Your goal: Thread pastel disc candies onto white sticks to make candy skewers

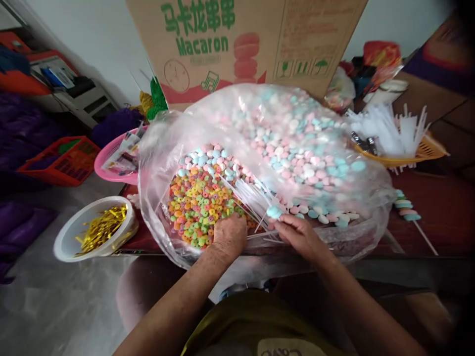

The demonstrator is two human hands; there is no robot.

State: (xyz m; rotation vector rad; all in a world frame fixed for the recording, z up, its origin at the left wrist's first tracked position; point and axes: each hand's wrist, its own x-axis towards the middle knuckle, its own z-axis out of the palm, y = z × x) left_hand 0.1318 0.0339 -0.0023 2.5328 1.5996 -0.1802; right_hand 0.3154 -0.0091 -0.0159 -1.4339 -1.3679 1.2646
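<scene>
My right hand (299,235) pinches a pale blue candy piece (274,212), smooth and rounded like a marshmallow. A thin white stick shows just below it; I cannot tell whether it runs into the piece. At the right edge of a heap of colourful cereal rings (200,207), my left hand (230,233) is curled downward. Its fingertips are hidden, and so is anything between them. White sticks (254,198) lie in a bundle between the hands. Behind them, pink, white and blue candies (289,158) fill a large clear plastic bag (156,148).
A skewer of stacked candies (407,206) lies on the dark red table (441,198) at right. White wrappers and sticks fill a yellow basket (426,153). To the left are a bowl of gold ties (67,242) and a pink basket (107,158). A cardboard box (260,29) stands behind.
</scene>
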